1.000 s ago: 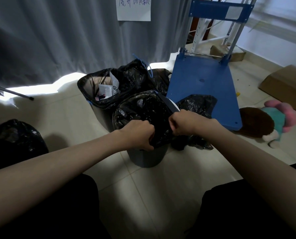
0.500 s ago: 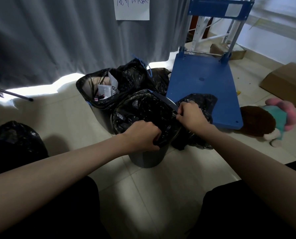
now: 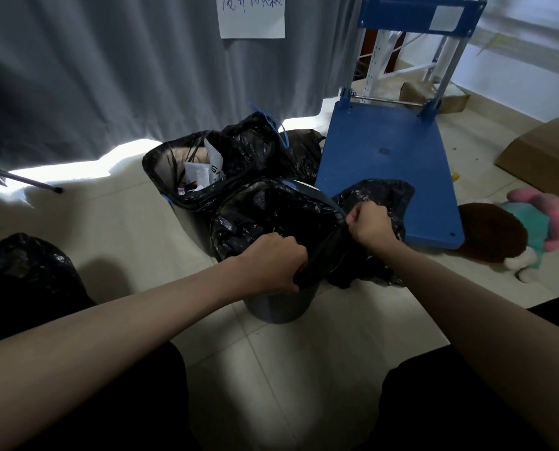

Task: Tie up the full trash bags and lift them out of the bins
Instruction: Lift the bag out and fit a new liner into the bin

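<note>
Left hand (image 3: pixel 276 260) fingers are curled tight on the black trash bag (image 3: pixel 271 216) rim. Right hand (image 3: pixel 367 224) fingers clench the rim opposite, above the grey bin (image 3: pixel 278 307).

There is one view only, from the camera on my head; it looks forward and steeply down over my forearms, wide-angled, so edges bow; my left hand (image 3: pixel 276 260) and right hand (image 3: pixel 371 224) sit near mid-frame, close below me; the curtain (image 3: pixel 109 76) fills the top; my knees crowd the bottom corners.
</note>
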The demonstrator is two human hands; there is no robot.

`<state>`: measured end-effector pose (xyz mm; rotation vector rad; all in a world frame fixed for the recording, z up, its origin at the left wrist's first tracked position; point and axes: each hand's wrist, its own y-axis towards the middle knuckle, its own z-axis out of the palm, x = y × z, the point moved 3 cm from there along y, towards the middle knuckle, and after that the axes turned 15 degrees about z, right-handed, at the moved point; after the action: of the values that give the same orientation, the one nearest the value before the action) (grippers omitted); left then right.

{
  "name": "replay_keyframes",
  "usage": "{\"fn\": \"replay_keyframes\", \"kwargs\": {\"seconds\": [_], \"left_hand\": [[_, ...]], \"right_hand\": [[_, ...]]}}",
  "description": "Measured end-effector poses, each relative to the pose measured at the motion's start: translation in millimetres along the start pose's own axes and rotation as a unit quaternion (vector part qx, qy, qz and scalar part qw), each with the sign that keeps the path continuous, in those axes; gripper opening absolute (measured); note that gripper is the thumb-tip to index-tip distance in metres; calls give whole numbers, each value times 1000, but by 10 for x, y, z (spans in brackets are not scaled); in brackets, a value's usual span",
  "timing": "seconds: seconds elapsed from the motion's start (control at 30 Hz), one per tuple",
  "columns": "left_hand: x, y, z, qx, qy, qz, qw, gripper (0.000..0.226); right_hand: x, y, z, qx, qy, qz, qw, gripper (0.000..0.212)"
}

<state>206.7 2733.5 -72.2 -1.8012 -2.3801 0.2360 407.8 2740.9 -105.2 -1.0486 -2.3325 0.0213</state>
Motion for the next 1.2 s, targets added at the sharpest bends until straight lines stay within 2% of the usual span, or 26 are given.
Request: {"fn": "replay_keyframes", "kwargs": {"seconds": [0.1, 0.2, 0.3, 0.4, 0.6, 0.7, 0.83, 1.07, 1.2], "left_hand": [[42, 27, -16, 0, -16, 2, 1000, 37], [172, 105, -130, -45, -73, -29, 996, 48], [377, 252, -276, -100, -103, -54, 988, 33], [594, 369, -380, -147, -75, -71, 984, 13], [865, 677, -358, -159, 4, -79, 984, 29], [986, 787, -299, -136, 45, -77, 987, 36], [1157, 806, -236, -132, 69, -85, 985, 28], [1352, 723, -137, -192, 54, -87, 976, 12], [1463, 667, -128, -230, -1, -130, 964, 6]], "right_hand": [[15, 19, 13, -18, 8, 0, 1000, 16], [89, 16, -45, -57, 47, -36, 997, 9], [123, -5, -51, -57, 70, -57, 994, 10], [194, -47, -24, -58, 70, -83, 992, 13], [328, 13, 28, -54, 14, -86, 995, 31], [374, 45, 45, -44, 11, -83, 996, 26], [400, 74, 40, -46, -15, -83, 995, 16], [385, 164, 16, -61, -9, -80, 995, 3], [392, 227, -5, -51, 70, -39, 996, 14]]}}
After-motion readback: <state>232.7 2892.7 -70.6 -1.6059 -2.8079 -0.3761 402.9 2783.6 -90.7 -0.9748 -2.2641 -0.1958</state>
